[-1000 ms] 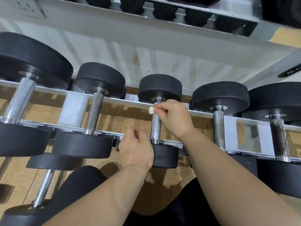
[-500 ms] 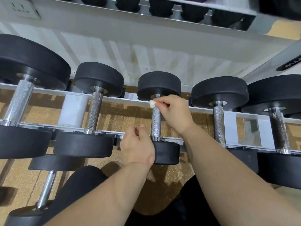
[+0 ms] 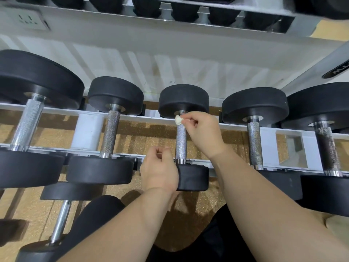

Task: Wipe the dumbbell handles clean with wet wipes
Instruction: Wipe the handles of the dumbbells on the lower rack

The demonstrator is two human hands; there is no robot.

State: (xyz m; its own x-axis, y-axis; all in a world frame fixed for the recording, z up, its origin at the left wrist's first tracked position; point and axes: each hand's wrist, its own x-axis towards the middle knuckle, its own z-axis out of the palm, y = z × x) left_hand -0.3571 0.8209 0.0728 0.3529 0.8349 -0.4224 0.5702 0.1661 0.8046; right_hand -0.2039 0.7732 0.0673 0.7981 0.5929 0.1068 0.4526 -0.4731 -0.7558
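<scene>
Hands: left [image 3: 159, 170] beside dumbbell [image 3: 180, 140], right [image 3: 204, 133] with wipe [image 3: 178, 120].

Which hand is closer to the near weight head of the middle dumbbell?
Left. The left hand sits against the left edge of that near head; the right hand is up at the far end of the handle, pinching the wipe.

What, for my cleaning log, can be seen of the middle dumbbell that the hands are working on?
The middle dumbbell lies across the white rack rails, pointing away from the camera. Its two round matte black heads look like rubber; its knurled silver handle looks like metal. The right hand pinches a small balled white wipe against the handle's far end, under the far head. The left hand, fingers curled, lies against the left side of the near head.
</scene>
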